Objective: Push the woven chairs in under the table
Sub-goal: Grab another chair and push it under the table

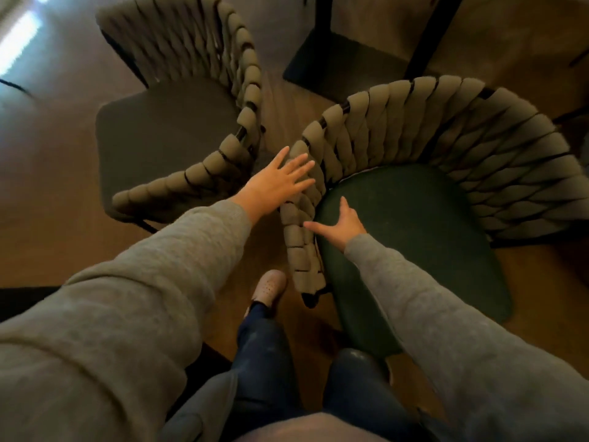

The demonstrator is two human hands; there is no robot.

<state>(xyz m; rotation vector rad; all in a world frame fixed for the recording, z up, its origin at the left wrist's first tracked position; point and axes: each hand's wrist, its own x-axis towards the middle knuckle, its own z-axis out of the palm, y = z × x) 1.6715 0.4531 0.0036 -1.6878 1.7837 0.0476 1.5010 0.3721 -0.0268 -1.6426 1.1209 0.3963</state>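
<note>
Two woven chairs with olive rope backs stand on the wooden floor below me. The right chair (446, 129) has a dark green seat (414, 234); the left chair (223, 59) has a grey seat (159, 135). My left hand (277, 183) lies flat with straight fingers against the outside of the right chair's woven arm. On the inner side of that arm, my right hand (342, 223) is spread out, thumb toward the weave and fingers over the green seat. Neither hand grips anything.
A black table base (344, 65) and a thin dark leg (427, 43) stand on the floor beyond the chairs. My legs and one shoe (271, 285) are between the two chairs. A bright patch of light shows at the far left.
</note>
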